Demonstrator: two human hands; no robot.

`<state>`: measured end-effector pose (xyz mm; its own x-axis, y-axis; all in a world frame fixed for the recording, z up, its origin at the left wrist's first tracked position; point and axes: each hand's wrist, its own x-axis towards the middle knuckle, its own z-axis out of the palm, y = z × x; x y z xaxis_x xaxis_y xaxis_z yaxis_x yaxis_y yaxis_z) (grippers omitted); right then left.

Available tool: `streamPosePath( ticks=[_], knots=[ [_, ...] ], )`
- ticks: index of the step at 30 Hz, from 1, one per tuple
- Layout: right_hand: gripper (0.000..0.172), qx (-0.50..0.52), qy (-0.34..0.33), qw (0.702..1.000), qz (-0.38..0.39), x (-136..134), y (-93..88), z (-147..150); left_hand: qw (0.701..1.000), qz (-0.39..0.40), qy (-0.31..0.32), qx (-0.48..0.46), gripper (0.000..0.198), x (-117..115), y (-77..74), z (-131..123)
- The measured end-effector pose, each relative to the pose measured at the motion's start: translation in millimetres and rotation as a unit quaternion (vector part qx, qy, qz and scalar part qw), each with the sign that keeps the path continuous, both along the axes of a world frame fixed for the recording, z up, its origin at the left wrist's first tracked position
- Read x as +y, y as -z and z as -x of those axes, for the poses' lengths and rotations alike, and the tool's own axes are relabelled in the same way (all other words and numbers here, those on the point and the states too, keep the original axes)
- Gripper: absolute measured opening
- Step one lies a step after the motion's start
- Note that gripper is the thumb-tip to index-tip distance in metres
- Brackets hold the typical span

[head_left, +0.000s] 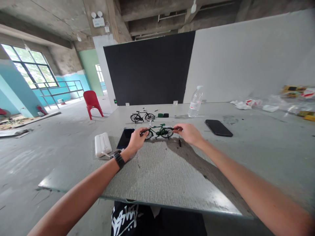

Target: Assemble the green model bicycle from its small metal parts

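Note:
A green model bicycle (159, 131) stands upright on the table between my hands, its handlebar end toward the left. The fingers of my left hand (138, 139) pinch its front wheel. At the other end, my right hand (187, 132) has thumb and fingertips closed on the rear of the bicycle, by the back wheel. Farther back stands a black model bicycle (142, 116), which neither hand touches. Beside it lie a small green block (160, 115) and a small black block (166, 115). A thin dark piece (179, 142) lies below my right hand.
A dark phone (125, 138) and a white power bank (102, 144) with a cable lie by my left wrist. Another phone (219, 127) lies to the right. A water bottle (196, 102) stands near the back panel; plastic bags (275, 101) lie far right.

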<state>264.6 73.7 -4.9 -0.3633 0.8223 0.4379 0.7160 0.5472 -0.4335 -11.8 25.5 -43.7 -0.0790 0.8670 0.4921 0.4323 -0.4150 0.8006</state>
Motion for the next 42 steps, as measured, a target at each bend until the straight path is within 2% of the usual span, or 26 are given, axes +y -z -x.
streamPosePath(
  ticks=[10,17,19,21,25,28,30,36,42],
  knots=[
    [0.019,-0.004,0.01,1.0,0.005,-4.1,-4.7,0.3,1.0,-0.006,-0.014,0.012,0.02,-3.5,-3.9,-0.4],
    [0.021,0.007,-0.017,1.0,0.013,-1.4,-3.9,-0.1,1.0,-0.01,-0.016,0.013,0.022,-4.6,-1.2,-2.5],
    [0.023,0.007,-0.022,1.0,0.012,-0.5,-3.3,-0.5,1.0,-0.014,-0.024,0.0,0.024,-3.3,-6.1,0.0],
    [0.023,0.006,-0.031,0.999,0.007,0.3,-2.4,-0.9,0.999,-0.022,-0.041,-0.02,0.027,1.1,-17.7,7.6],
    [0.019,-0.021,-0.03,0.999,-0.005,1.2,-1.1,-0.8,0.991,-0.081,-0.103,0.014,0.027,25.1,-48.4,37.3],
    [0.019,-0.044,-0.011,0.999,-0.009,0.6,-1.4,0.1,0.984,-0.067,-0.137,0.093,0.033,54.3,-58.6,62.5],
    [0.02,-0.052,0.006,0.999,-0.012,0.3,-2.2,0.3,0.98,-0.037,-0.148,0.124,0.036,74.8,-56.3,76.1],
    [0.021,-0.088,0.041,0.995,-0.005,1.7,-6.4,-4.4,0.979,0.022,-0.153,0.131,0.05,122.4,-36.4,104.8],
    [0.02,-0.111,0.06,0.992,0.001,0.4,-10.4,-6.9,0.988,0.047,-0.068,0.131,0.08,157.7,-26.2,118.9]
  ],
)
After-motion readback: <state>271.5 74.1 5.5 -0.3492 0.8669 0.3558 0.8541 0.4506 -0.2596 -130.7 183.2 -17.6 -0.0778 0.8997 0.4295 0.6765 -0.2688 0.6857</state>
